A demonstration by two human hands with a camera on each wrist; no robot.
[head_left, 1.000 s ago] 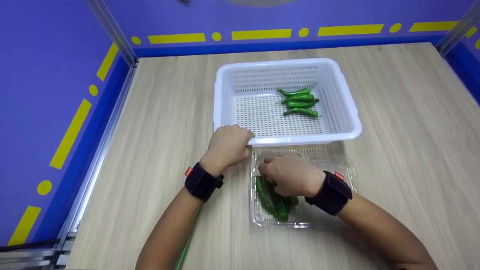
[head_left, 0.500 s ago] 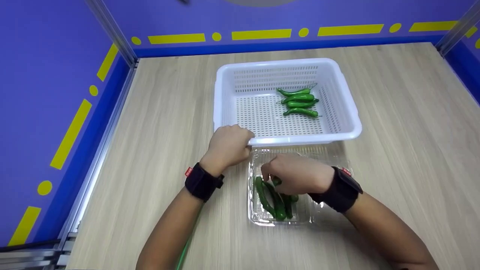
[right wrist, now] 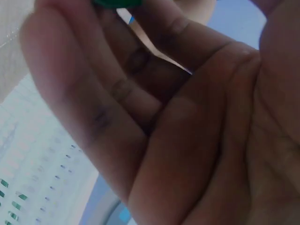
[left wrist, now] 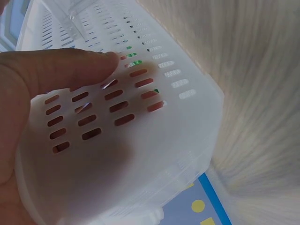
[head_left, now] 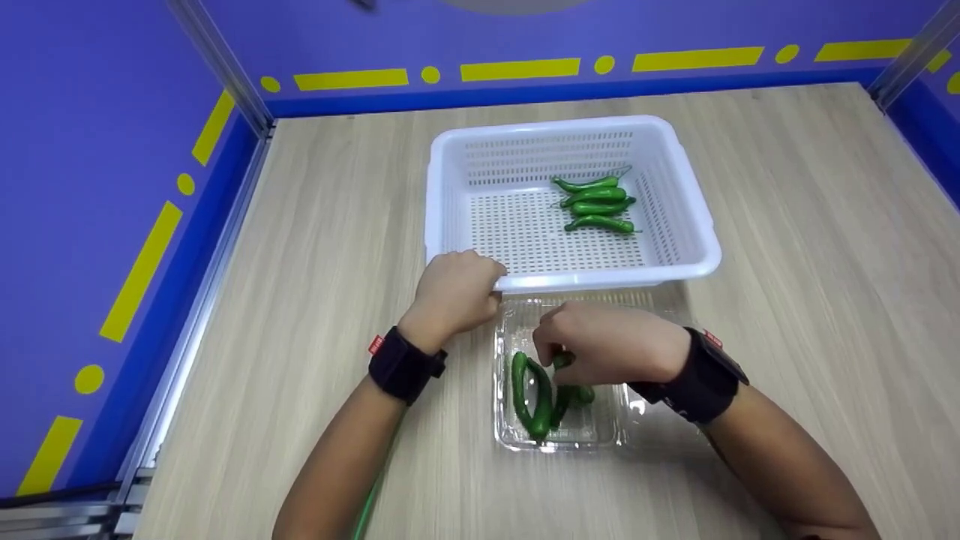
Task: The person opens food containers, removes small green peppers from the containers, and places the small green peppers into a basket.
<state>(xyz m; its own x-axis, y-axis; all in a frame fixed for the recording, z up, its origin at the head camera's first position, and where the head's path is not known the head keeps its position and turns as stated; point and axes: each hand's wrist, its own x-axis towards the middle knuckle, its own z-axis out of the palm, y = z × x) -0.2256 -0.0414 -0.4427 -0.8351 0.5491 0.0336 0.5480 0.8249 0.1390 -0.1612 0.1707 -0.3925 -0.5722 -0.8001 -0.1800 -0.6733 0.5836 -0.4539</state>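
My left hand (head_left: 459,292) grips the front-left rim of a white slotted plastic basket (head_left: 607,279); in the left wrist view its thumb (left wrist: 93,68) presses the outer wall, and the other fingers show through the slots. My right hand (head_left: 611,341) is over a clear plastic clamshell box (head_left: 499,405) in front of the basket. Between its fingertips it pinches a green chili pepper (head_left: 562,361), whose green edge also shows at the top of the right wrist view. Several green chili peppers (head_left: 540,420) lie in the box's left half, partly hidden by this hand.
Inside the basket, several bright green chili peppers (head_left: 596,210) lie side by side towards the right. A wooden table (head_left: 337,225) carries everything, with blue panels (head_left: 525,37) at its back and sides. A thin green cord (head_left: 365,510) runs beneath the left forearm.
My right hand has moved a little to the right over the box, its pinched pepper coming into clearer view. The peppers beneath have shifted slightly. My left hand has stayed on the rim.
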